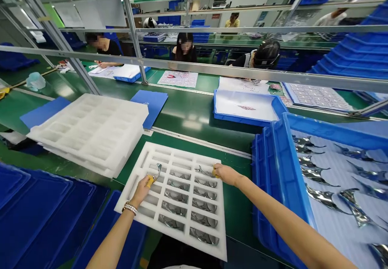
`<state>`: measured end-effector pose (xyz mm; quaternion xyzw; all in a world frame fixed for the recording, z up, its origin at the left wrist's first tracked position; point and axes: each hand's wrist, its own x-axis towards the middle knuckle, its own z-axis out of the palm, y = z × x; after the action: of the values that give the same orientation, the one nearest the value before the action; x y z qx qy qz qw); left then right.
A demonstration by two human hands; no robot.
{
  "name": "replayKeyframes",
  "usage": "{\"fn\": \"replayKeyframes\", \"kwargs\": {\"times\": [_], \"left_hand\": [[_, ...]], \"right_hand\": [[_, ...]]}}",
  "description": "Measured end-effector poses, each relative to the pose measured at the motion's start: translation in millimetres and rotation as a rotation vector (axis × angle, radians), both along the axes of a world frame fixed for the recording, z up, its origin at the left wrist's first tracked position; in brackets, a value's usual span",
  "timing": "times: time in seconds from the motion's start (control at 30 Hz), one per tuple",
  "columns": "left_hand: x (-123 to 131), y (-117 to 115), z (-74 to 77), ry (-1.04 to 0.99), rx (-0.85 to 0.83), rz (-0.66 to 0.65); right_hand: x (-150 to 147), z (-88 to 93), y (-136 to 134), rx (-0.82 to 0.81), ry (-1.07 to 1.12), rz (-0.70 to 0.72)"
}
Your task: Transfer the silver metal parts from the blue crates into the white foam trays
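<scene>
A white foam tray (178, 160) with rows of slots lies in front of me on the green bench. Between the yellow-covered fingertips of my left hand (142, 190), a shiny curved metal part (157, 172) stands tilted up above the left column of slots. My right hand (226, 173), also with yellow finger covers, is closed on the end of another curved metal part (205, 171) at the top of the right column. Similar chrome-like parts (176, 196) sit in slots of the middle and right columns.
Stacked blue bins (281, 159) stand at the right, the top one holding more metal parts (325, 198) on white lining. White foam trays (91, 127) are stacked at the left. Beyond are a shallow blue tray (216, 105), metal rails (194, 64) and several co-workers.
</scene>
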<state>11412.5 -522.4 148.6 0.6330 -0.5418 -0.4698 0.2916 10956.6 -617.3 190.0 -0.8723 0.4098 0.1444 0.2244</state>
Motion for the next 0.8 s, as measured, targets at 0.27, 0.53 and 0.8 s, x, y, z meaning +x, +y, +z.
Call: {"fn": "replayKeyframes", "kwargs": {"times": [0.27, 0.53, 0.8], "left_hand": [[2.2, -24.0, 6.9, -0.012, 0.008, -0.129], [8.7, -28.4, 3.0, -0.033, 0.023, -0.200], [13.0, -34.8, 5.4, -0.044, 0.060, -0.269]], "right_hand": [[-4.7, -5.6, 29.4, -0.088, 0.008, -0.130], [-0.3, -9.5, 48.5, -0.185, -0.002, -0.206], [8.1, -20.0, 37.7, -0.136, 0.019, -0.200]]}}
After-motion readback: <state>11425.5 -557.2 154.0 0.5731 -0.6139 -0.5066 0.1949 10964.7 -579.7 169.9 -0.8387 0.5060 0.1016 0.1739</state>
